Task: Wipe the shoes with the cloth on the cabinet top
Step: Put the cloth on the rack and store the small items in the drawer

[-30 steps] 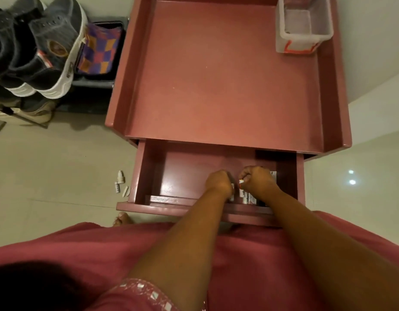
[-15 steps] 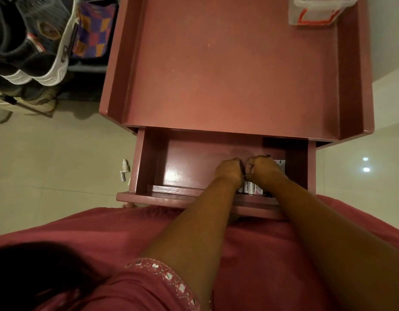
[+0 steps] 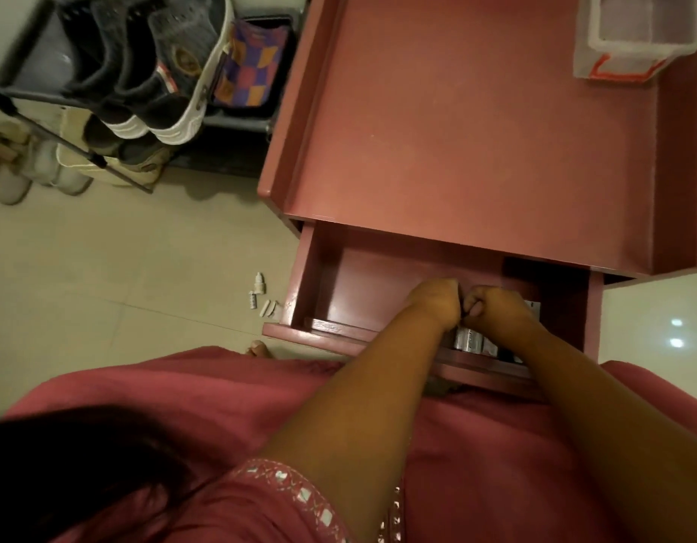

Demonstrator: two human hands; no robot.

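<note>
Both my fists, left hand and right hand, are curled together in the drawer at centre; what they pinch I cannot tell. Shoes wait upper left, unwiped; no cloth visible.

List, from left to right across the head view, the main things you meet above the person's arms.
Shoe rack with shoes → checkered cloth → small bottles on the floor → left hand → right hand → clear plastic container.
</note>
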